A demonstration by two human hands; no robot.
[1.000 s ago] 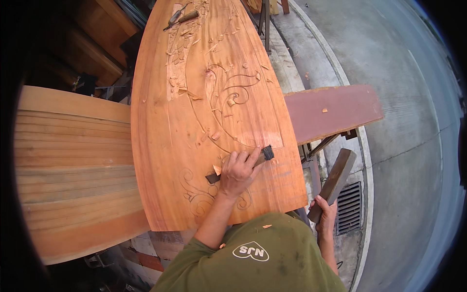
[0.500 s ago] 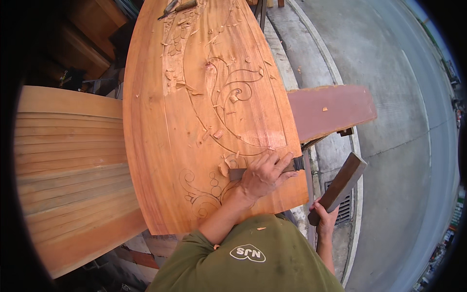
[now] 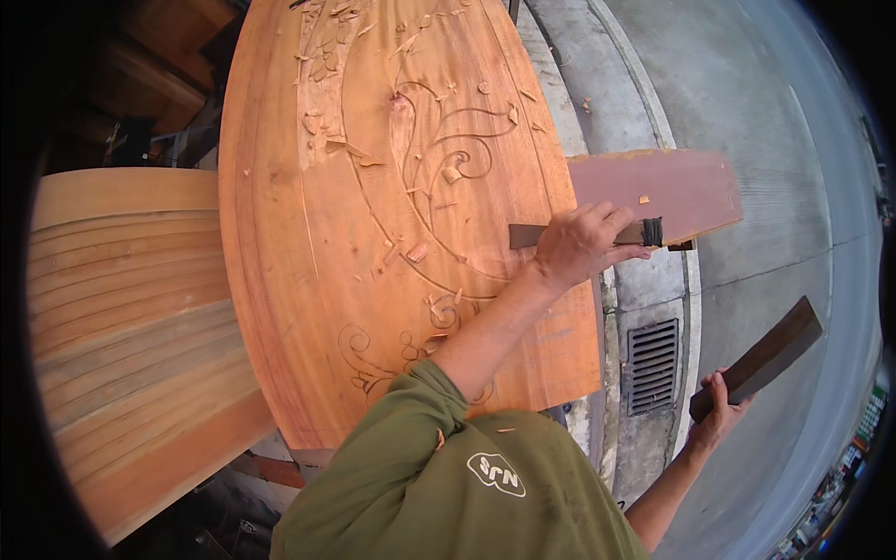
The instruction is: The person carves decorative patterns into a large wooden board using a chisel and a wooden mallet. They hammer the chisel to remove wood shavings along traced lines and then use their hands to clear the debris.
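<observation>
A large reddish wooden panel (image 3: pixel 275 233) lies in front of me, with scrollwork (image 3: pixel 467 154) lines cut into it and curled wood shavings (image 3: pixel 417 252) scattered over it. Above its right edge, my left hand (image 3: pixel 581 246) is closed round a chisel (image 3: pixel 525 236). The flat dark blade points left over the panel, and the black-wrapped handle end sticks out to the right. Whether the cutting edge touches the wood is hard to tell. Out to the right, beyond the panel, my right hand (image 3: pixel 719 413) grips a dark wooden mallet (image 3: pixel 763 359), a plain squared bar, by its lower end.
A mauve board (image 3: pixel 653 182) juts out from under the panel's right side. To the left stands a grooved wooden piece (image 3: pixel 140 299). A metal drain grate (image 3: pixel 653 366) is set in the pavement below, with the grey road (image 3: pixel 747 103) beyond it.
My left hand has carried the chisel up and right, toward the panel's right edge. My right hand has swung the mallet farther out to the right. The view has shifted slightly.
</observation>
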